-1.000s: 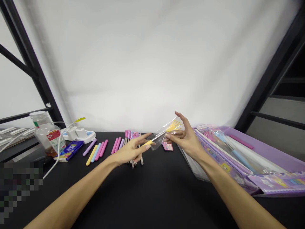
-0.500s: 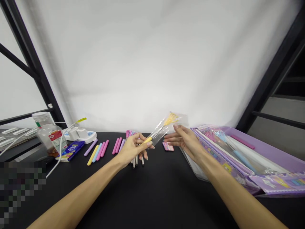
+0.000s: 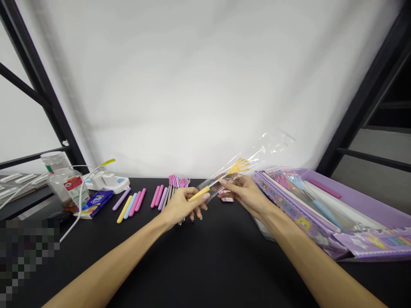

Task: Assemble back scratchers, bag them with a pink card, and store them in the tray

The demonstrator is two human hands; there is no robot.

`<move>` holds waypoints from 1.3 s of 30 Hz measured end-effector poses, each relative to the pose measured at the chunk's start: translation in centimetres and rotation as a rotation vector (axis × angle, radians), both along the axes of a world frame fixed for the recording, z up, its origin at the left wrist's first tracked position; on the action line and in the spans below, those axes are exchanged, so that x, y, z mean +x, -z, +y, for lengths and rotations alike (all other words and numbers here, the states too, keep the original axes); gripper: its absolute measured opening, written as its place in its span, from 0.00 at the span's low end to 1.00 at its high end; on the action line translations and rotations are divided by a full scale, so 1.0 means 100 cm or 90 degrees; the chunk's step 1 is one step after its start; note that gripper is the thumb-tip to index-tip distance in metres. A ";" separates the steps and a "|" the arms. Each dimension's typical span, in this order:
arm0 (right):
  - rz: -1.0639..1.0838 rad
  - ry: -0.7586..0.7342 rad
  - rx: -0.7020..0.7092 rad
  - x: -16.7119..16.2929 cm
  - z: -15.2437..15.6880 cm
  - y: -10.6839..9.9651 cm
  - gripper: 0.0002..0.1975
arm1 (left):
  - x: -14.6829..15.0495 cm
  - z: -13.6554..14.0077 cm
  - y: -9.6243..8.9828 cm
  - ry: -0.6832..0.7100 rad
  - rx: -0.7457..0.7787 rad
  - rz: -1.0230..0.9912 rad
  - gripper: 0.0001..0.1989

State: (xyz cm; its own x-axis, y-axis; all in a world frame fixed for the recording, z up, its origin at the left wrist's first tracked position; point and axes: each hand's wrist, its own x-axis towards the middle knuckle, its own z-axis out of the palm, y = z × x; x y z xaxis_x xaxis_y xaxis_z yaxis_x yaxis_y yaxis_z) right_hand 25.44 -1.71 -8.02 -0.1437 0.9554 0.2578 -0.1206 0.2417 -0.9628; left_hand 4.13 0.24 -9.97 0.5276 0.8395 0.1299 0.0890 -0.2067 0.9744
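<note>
A yellow back scratcher (image 3: 239, 166) with a hand-shaped head and metal rod slants up to the right inside a clear plastic bag (image 3: 261, 149). My left hand (image 3: 183, 204) is closed around its yellow handle at the lower end. Thumb and fingers of my right hand (image 3: 245, 192) pinch the bag and rod just below the yellow head. The bag's far end stands loose above the head. Behind my left hand lie several pink and purple scratcher heads on metal rods (image 3: 175, 182), partly hidden. A small pink card (image 3: 227, 199) lies behind my right hand.
Loose pink, purple, blue and yellow handles (image 3: 138, 201) lie left of my hands. Farther left are a blue packet (image 3: 96, 203), a clear jar (image 3: 66, 182), a power strip (image 3: 120, 185) and a white cable. A purple display box (image 3: 359, 192) of bagged scratchers stands at the right.
My right hand, apart from the rod before, has moved left and now pinches the bag and rod. The bag extends farther up and right past the yellow head.
</note>
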 end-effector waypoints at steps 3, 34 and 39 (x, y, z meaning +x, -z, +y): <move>0.043 0.013 -0.001 0.003 0.000 -0.002 0.16 | -0.002 0.001 -0.002 0.114 -0.006 -0.054 0.24; -0.017 -0.004 -0.025 0.004 0.003 0.004 0.18 | 0.004 -0.007 0.002 0.091 0.025 0.030 0.17; -0.031 -0.002 -0.008 -0.008 -0.004 0.003 0.17 | 0.009 -0.013 0.007 0.093 0.033 0.051 0.17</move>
State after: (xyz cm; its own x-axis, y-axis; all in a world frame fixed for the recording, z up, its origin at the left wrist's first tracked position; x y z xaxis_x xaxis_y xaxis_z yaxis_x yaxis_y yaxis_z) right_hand 24.67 -2.08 -8.35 -0.1586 0.9581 0.2384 -0.0741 0.2292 -0.9706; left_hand 5.07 -1.11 -10.63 0.6538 0.7463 0.1246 0.1305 -0.2734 0.9530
